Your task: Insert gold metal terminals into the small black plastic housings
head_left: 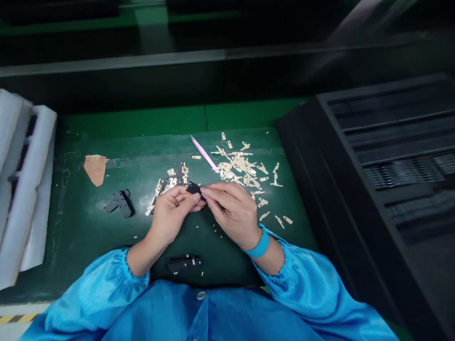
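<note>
Between my hands, over the middle of the green mat, is a small black plastic part (194, 188). My left hand (174, 208) pinches it between thumb and fingers. My right hand (232, 206) has its fingertips pressed together at the part's right side; whether a smaller piece sits in them is hidden. Just beyond my left hand lies a pile of black and cream strips (172, 180). Past my right hand spreads a heap of small cream-coloured flat pieces (241, 166). Pink tweezers (205, 154) rest beside that heap, their tips pointing away from me.
More black plastic parts lie at the left (121, 203) and close to my body (183, 263). A brown paper scrap (95, 169) is at the far left of the mat (88, 227). White foam sheets (31, 189) stand at the left edge; a large black slotted tray (341, 189) borders the right.
</note>
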A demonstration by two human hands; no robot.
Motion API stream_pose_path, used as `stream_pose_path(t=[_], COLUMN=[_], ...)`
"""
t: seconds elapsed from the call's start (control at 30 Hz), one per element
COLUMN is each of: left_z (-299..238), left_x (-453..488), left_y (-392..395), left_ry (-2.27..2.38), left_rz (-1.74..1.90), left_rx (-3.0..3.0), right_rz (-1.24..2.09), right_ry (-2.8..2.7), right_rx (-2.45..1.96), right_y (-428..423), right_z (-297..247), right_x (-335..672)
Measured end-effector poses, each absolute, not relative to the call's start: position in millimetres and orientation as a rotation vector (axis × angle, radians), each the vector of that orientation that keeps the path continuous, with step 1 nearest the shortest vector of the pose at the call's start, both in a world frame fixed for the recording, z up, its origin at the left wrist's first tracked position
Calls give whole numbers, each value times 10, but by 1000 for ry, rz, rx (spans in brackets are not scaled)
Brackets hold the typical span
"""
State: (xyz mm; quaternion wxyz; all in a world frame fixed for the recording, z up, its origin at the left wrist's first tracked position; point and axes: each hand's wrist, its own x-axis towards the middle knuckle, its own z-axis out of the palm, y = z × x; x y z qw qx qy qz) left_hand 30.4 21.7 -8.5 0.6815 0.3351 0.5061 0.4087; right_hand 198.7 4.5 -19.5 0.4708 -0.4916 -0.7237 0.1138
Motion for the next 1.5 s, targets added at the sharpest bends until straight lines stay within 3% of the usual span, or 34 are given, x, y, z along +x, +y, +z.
stream_pose_path(t=[0.5, 0.8, 1.5], left_z=[-123, -139, -129], left_x=[243, 257, 224], left_y=[198, 220, 155], left_ry=[1227, 1189, 1226], left_rz=[1016, 1000, 946], left_rx=[1250, 975, 1677], right_rz=[859, 519, 551], right_ry=[-1468, -1625, -1576], right_rx=[-1264, -1239, -1319], right_y=[105, 55, 4], right_z=[-136, -117, -122], right_x=[1954, 1945, 1888])
